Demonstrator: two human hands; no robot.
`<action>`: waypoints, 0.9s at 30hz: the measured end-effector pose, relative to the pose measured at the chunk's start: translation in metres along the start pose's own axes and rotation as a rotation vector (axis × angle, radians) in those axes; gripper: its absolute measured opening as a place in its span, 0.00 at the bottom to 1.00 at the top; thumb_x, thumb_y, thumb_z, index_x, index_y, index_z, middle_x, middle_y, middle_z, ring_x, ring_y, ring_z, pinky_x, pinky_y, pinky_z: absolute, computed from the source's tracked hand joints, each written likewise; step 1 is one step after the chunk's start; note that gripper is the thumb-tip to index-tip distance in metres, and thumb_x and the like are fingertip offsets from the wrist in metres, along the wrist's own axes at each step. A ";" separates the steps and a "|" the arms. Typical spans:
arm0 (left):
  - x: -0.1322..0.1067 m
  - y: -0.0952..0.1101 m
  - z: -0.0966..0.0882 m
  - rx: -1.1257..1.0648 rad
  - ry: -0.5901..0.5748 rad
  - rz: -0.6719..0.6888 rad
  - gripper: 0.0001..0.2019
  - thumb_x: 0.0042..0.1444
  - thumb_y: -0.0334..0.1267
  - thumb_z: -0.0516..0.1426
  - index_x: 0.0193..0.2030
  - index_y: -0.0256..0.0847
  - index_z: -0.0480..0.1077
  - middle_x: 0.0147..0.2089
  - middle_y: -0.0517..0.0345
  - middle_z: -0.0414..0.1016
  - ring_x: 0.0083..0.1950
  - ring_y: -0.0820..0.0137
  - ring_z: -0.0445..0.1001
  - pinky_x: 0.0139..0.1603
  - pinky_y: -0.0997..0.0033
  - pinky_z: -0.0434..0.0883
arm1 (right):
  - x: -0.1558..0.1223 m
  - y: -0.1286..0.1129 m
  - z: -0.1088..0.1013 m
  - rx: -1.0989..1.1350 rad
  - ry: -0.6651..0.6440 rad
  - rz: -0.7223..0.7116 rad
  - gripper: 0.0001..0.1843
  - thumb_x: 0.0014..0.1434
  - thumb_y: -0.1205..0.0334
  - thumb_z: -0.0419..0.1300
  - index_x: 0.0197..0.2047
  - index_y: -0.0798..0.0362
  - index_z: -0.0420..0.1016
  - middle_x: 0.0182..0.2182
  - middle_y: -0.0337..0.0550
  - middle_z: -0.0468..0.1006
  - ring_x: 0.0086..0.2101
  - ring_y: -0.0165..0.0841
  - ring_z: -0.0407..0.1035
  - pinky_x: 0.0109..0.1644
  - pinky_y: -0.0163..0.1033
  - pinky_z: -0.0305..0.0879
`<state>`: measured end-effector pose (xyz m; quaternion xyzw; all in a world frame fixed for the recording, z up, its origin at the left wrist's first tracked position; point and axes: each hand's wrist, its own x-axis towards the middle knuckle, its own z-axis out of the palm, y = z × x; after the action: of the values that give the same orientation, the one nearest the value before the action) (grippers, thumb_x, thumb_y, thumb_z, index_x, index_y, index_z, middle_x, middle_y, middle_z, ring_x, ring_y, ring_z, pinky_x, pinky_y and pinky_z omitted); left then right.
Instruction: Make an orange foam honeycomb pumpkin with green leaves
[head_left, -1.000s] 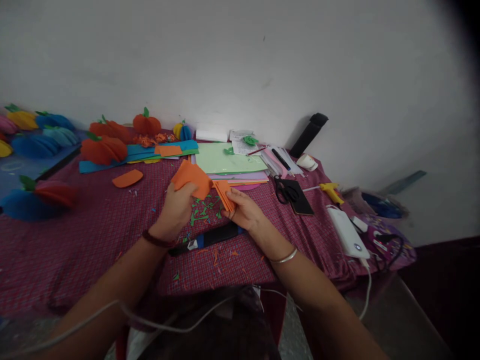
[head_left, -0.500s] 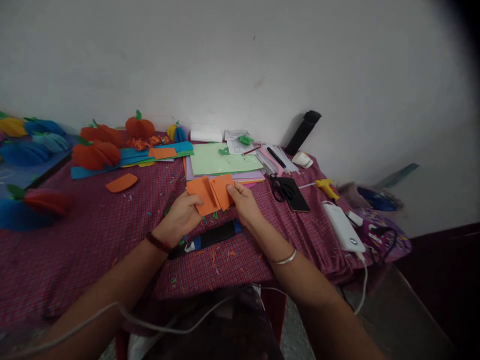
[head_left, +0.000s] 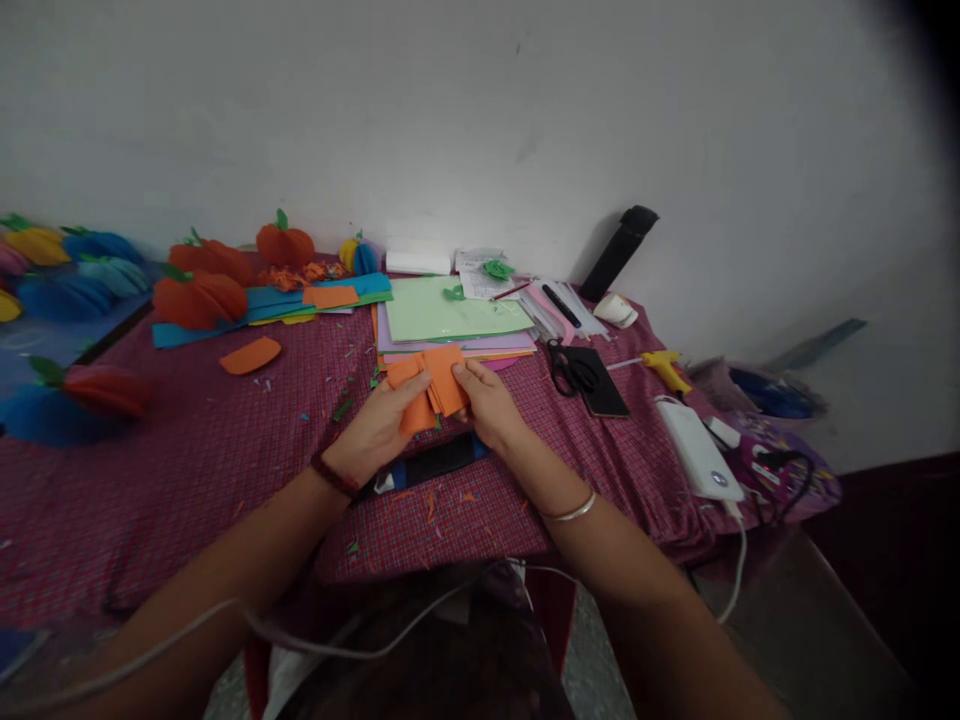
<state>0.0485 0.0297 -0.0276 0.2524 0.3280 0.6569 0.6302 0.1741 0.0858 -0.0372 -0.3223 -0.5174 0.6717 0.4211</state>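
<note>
Head view: you had both hands closed on orange paper pieces, held up over the checked tablecloth, just in front of a pale green sheet and the sheets under it. Your left hand pinched the left part of the bundle, thumb lying across the front. Your right hand pinched the right part near its edge, thumb on the front too. Pieces met in the middle; can't tell how many. Beneath your hands lay a black-and-blue object, partly covered, with paper scraps nearer you. An orange cutout lay flat, off to your left; orange paper pumpkins sat behind it. On your right, black scissors overlapped a dark flat pad, with a yellow glue gun and white power bank beyond.
</note>
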 end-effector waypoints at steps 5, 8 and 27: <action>-0.001 0.001 0.001 0.007 -0.017 0.002 0.13 0.52 0.34 0.65 0.45 0.37 0.77 0.41 0.51 0.83 0.44 0.60 0.80 0.45 0.62 0.77 | 0.000 0.000 0.002 0.154 -0.039 0.119 0.17 0.54 0.46 0.63 0.31 0.51 0.68 0.17 0.30 0.65 0.15 0.24 0.53 0.15 0.29 0.48; 0.000 0.001 0.000 0.010 -0.017 0.011 0.13 0.51 0.34 0.66 0.44 0.37 0.77 0.41 0.52 0.83 0.43 0.61 0.80 0.43 0.64 0.76 | 0.000 -0.002 0.003 0.210 -0.048 0.192 0.16 0.55 0.48 0.62 0.30 0.53 0.68 0.17 0.32 0.67 0.15 0.24 0.55 0.14 0.29 0.49; 0.003 0.009 -0.002 0.034 0.150 0.136 0.12 0.43 0.25 0.63 0.37 0.38 0.75 0.38 0.54 0.83 0.43 0.59 0.79 0.43 0.64 0.76 | 0.019 -0.012 -0.029 0.166 0.214 -0.021 0.08 0.50 0.62 0.65 0.30 0.51 0.68 0.20 0.30 0.73 0.16 0.23 0.61 0.19 0.28 0.61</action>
<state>0.0414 0.0328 -0.0225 0.2348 0.3672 0.7098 0.5534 0.1935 0.1163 -0.0333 -0.3505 -0.4155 0.6696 0.5062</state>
